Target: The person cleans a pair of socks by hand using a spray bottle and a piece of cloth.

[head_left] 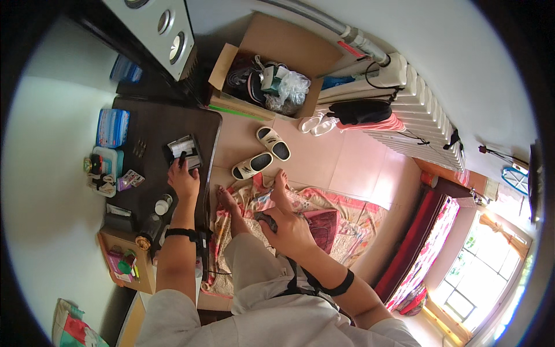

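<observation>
My left hand reaches over the dark wooden tabletop. Its fingertips pinch a small black object at a black open box with pale contents. What the black object is, I cannot make out. Above my lap, my right hand is closed around a crumpled grey cloth, mostly hidden by the palm. White-capped bottle and a clear jar with a golden lid stand beside my left forearm.
Blue packs, a tray of small items and blister packs lie along the wall. A cardboard box stands beyond slippers. A patterned blanket lies under my feet; a radiator lines the wall.
</observation>
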Demonstrator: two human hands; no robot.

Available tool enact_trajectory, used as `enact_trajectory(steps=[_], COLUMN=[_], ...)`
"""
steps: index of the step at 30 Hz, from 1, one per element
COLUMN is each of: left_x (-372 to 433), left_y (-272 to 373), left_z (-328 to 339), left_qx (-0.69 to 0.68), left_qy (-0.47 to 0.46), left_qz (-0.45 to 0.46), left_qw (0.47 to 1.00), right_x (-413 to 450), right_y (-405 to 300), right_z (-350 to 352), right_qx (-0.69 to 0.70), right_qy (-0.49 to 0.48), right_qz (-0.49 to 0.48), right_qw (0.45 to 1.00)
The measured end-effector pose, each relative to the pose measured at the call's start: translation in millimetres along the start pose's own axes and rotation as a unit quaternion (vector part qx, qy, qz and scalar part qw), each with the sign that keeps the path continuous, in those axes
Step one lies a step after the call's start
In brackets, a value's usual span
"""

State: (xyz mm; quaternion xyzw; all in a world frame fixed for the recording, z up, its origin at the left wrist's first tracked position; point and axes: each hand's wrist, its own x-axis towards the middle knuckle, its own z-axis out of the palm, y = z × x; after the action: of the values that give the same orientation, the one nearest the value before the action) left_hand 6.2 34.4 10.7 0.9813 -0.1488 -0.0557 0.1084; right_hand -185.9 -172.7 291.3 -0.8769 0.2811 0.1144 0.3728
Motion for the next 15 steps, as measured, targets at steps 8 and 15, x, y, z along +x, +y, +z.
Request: enact_trajectory(steps=[8,15], left_x=[1,-56], left_y=[23,106], left_z=[-81,-209], left_qx=[-0.553,-0.798], left_qy=[0.147,-0.027], left_qz=[-0.112,-0.080], left_qw=[0.813,0.597], right_x=[-15,-42], right_y=[-14,-16], right_z=[-9,-25], right_qx=[0.011,0.173], right_qy=[-0.005,0.045], right_qz=[0.018,0.040], right_qw=[1.000,0.983])
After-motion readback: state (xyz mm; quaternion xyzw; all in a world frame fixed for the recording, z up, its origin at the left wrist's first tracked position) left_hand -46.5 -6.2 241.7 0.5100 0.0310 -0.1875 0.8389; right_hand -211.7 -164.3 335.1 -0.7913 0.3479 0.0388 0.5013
